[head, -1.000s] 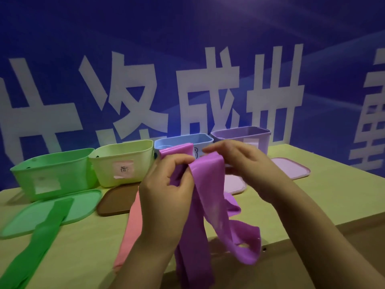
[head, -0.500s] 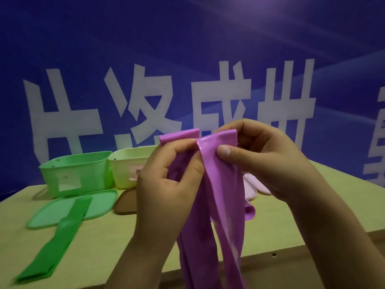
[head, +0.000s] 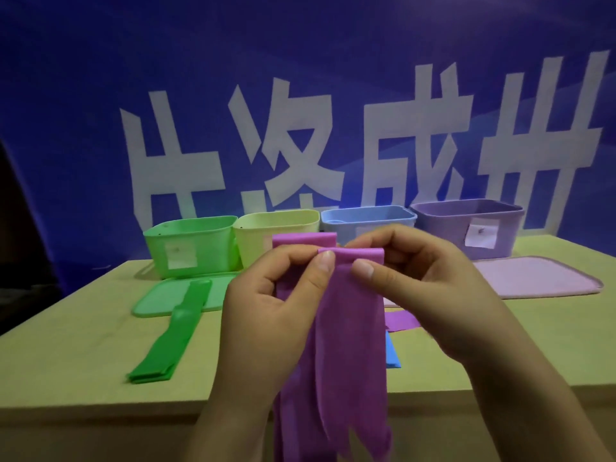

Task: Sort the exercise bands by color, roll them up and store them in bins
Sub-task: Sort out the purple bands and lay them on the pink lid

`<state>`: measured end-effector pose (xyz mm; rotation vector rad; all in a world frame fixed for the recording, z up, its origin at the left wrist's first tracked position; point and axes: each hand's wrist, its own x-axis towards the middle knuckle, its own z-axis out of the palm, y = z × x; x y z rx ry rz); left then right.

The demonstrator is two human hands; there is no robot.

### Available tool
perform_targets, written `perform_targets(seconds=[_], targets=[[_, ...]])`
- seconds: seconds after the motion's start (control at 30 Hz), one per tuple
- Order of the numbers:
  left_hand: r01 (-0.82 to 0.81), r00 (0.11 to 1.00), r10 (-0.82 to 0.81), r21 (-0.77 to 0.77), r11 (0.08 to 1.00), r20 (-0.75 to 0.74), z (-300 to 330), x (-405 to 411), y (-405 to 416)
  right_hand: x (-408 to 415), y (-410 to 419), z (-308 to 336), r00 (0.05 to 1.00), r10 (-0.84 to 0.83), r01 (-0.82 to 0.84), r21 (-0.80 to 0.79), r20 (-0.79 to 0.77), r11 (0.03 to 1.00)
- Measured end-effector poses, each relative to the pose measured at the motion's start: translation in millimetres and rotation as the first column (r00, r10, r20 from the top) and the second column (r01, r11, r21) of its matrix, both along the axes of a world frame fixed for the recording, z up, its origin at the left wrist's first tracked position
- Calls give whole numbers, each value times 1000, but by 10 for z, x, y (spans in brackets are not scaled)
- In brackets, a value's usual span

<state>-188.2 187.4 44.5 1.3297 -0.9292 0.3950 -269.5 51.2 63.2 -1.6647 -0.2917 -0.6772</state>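
Both hands, left hand (head: 266,305) and right hand (head: 430,288), pinch the purple band (head: 350,315) at its folded top. Beyond, toward twelve o'clock, the green bin (head: 190,243), yellow bin (head: 263,233), blue bin (head: 366,218) and purple bin (head: 466,225) stand in a row; contents unclear.

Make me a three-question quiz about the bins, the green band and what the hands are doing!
1. Where does the green band lie?
A. Inside the blue bin
B. On the table, one end on the green lid
C. Over the purple bin

2. How many bins stand in the row?
A. Two
B. Six
C. Four

3. What holds the purple band?
A. Both hands
B. Nothing
C. Only the right hand

Answers: 1 B, its far end rests on the green lid. 2 C, green, yellow, blue and purple. 3 A, the left hand and right hand pinch its folded top.
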Motion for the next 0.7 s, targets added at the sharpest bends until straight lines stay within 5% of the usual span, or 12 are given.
perform_targets(seconds=[0.43,0.7], targets=[[105,990,-100,49,993,-104,-101,120,-26,253,44,-65,979,-198,199,0,49,980],[4,983,-35,-170,985,-180,34,125,2,191,114,-525,965,-260,260,-112,9,959]])
